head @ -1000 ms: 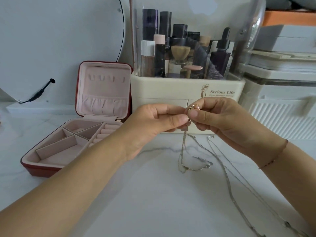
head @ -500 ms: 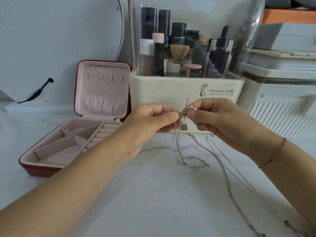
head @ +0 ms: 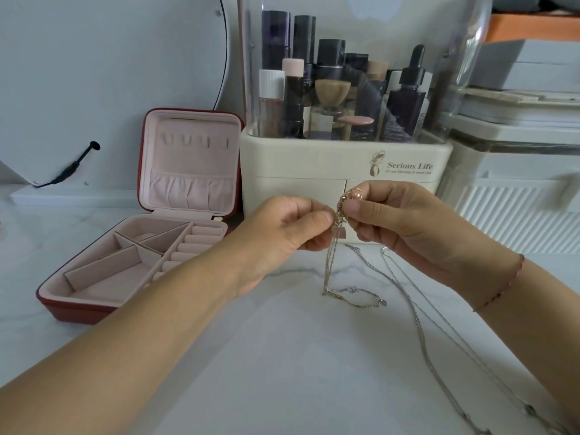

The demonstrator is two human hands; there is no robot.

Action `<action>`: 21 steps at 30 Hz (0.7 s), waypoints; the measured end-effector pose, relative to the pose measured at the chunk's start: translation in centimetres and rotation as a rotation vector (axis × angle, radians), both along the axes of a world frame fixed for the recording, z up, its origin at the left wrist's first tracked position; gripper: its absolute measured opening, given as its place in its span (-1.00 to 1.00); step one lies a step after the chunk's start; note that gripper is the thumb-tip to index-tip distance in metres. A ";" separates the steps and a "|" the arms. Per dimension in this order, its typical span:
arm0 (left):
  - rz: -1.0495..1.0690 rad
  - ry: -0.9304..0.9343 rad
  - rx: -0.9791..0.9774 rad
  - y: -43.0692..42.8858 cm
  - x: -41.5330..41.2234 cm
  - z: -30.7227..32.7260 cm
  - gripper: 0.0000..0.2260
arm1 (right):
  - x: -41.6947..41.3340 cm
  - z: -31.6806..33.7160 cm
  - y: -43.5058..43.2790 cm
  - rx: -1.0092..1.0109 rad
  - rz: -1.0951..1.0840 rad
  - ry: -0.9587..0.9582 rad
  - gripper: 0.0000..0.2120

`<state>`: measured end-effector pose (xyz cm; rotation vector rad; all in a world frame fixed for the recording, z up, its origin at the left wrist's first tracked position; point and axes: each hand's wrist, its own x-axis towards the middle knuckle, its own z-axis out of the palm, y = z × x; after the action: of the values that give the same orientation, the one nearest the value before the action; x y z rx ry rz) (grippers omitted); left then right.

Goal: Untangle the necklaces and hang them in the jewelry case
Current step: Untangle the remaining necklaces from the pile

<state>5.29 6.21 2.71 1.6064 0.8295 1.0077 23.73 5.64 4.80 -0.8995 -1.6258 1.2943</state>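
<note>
My left hand (head: 290, 229) and my right hand (head: 405, 221) meet above the white marble table, both pinching a gold necklace (head: 333, 255) near its rose-gold pendant (head: 351, 196). The gold chain hangs straight down between them, and its lower end lies on the table tangled with a short silver chain (head: 357, 295). A long silver necklace (head: 417, 321) trails from behind my right hand toward the bottom right corner. The red jewelry case (head: 94, 304) stands open at the left, with pink compartments and hooks in its upright lid (head: 191, 161).
A cream cosmetics organizer (head: 314, 171) full of bottles stands right behind my hands. White storage boxes (head: 518, 171) are stacked at the right. A round mirror (head: 110, 73) leans at the back left, a black cable plugged into it.
My hands have drawn a little apart and my right hand has lifted the pendant higher, so the gold chain hangs straighter. The loop on the table has pulled tighter.
</note>
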 end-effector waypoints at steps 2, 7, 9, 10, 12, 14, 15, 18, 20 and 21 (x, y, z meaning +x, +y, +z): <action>0.001 0.015 -0.004 -0.1 0.1 0.0 -0.84 | 0.0 -0.1 0.0 -0.004 0.004 0.006 -0.88; 0.008 -0.034 -0.026 -0.1 0.0 0.2 -0.88 | 0.0 -0.1 0.0 -0.008 0.009 0.020 -0.90; 0.019 -0.066 -0.046 -0.1 0.0 0.3 -0.79 | 0.0 0.0 0.0 -0.006 0.002 0.026 -0.90; 0.023 -0.085 -0.058 -0.1 0.0 0.3 -0.75 | 0.0 0.0 0.0 -0.005 -0.002 0.030 -0.91; 0.032 -0.101 -0.069 -0.1 -0.1 0.4 -0.72 | 0.0 -0.1 0.1 -0.004 -0.011 0.042 -0.92; 0.036 -0.084 -0.060 -0.1 -0.1 0.5 -0.71 | 0.0 -0.1 0.2 -0.004 -0.022 0.048 -0.88; 0.040 -0.073 -0.052 -0.1 -0.1 0.4 -0.72 | 0.0 -0.1 0.3 -0.004 -0.025 0.046 -0.87; 0.060 -0.061 -0.044 -0.2 0.0 0.5 -0.78 | 0.0 -0.1 0.3 -0.006 -0.013 0.041 -0.87; 0.071 -0.051 -0.046 -0.2 0.0 0.5 -0.89 | 0.0 -0.1 0.2 -0.009 -0.009 0.044 -0.90; 0.077 -0.045 -0.047 -0.2 0.0 0.5 -0.92 | 0.0 -0.1 0.1 -0.010 -0.011 0.045 -0.91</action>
<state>5.29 5.97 3.19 1.5164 0.8843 1.0667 23.68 5.76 4.67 -0.8784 -1.5791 1.3076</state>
